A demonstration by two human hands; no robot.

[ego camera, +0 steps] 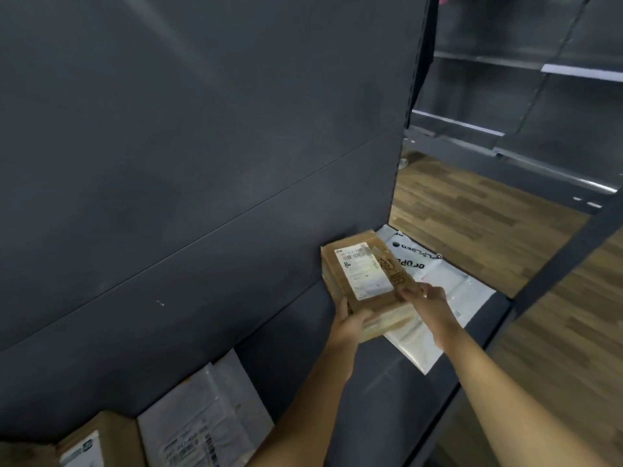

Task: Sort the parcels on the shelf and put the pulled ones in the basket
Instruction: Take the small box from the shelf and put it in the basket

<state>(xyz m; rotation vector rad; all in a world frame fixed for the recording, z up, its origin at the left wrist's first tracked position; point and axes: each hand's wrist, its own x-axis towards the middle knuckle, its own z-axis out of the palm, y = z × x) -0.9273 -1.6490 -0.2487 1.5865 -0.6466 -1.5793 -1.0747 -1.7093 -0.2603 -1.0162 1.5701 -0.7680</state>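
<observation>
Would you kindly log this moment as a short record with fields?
left hand: grips the box at its near left edge
right hand: holds the box's right edge
box: label up, over a mailer
surface: shelf
lower left: second mailer, second box
basket: not in view

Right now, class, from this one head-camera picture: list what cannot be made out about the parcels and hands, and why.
Basket: nowhere in the head view.
Label on the cardboard parcel: print too blurred to read.
White mailer: partly under the parcel and right hand.
Brown box and grey mailer, lower left: cut by the bottom edge.
Right hand's grip: motion-blurred; left hand holds the parcel.
</observation>
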